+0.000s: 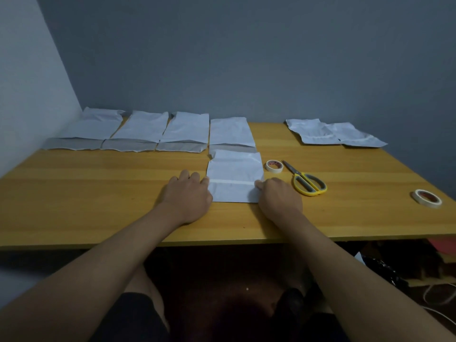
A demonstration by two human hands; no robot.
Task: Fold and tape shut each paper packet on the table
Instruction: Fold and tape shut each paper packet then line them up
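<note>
Both hands, the left hand [188, 193] and right hand [280, 195], pressed flat fingers on the taped packet [234, 178], while four folded packets [145, 130] at eleven o'clock and two loose packets [330, 132] at one o'clock waited.

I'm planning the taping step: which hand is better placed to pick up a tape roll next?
The right hand, probably. The nearer tape roll and the scissors lie just beyond it, on its side of the packet. The left hand would have to cross the packet, so it could hold that steady instead.
</note>
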